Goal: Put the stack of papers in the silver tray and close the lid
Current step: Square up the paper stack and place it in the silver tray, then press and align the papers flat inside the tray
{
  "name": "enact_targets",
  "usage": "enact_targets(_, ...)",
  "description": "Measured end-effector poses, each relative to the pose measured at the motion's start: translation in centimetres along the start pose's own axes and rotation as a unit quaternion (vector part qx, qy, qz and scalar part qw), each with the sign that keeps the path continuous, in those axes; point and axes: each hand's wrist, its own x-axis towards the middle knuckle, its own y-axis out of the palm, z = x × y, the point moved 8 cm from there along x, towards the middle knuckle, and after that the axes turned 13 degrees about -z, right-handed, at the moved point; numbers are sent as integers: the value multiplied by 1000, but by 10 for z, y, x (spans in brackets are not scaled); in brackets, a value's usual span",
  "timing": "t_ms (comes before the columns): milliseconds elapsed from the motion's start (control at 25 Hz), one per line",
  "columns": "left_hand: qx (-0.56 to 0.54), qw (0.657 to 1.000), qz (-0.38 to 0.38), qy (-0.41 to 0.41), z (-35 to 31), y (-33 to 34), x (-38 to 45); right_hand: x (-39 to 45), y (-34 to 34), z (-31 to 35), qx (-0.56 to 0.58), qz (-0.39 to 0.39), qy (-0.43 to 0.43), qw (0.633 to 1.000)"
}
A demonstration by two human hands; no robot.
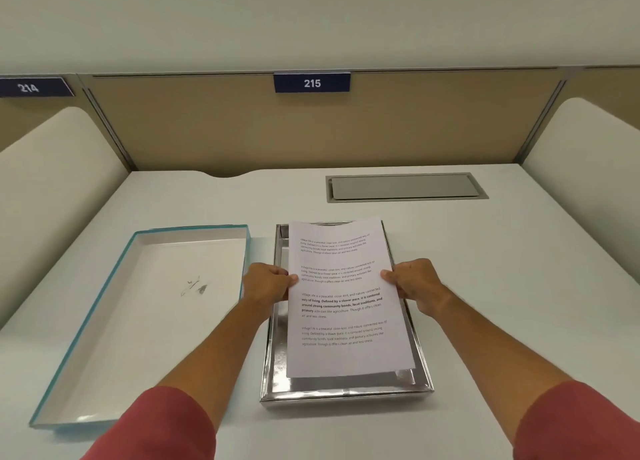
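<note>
From the head camera, the stack of papers (346, 300) is held over the silver tray (277, 355), which sits near the middle of the desk (485, 286), a little toward its front edge. The left hand (268, 283) pinches the stack's left edge, thumb on top and fingers underneath; the right hand (414, 284) grips the right edge the same way. The sheets are slightly skewed to the tray, and their far end overhangs the tray's back rim. The lid (145, 321), teal-edged and white inside, lies upturned just beside the tray, toward the desk's left edge.

The step in hand looks like placing the papers. Next, they probably need squaring with the tray's walls and lowering flat before both hands let go. The lid must then be turned over and fitted onto the tray.
</note>
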Motion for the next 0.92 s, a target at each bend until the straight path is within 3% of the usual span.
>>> enact_targets(520, 196, 980, -24, 40, 12, 23, 10, 9, 23, -15, -168, -65, -13, 984)
enact_targets(920, 334, 937, -20, 99, 11, 39, 10, 13, 34, -10, -301, -72, -70, 948)
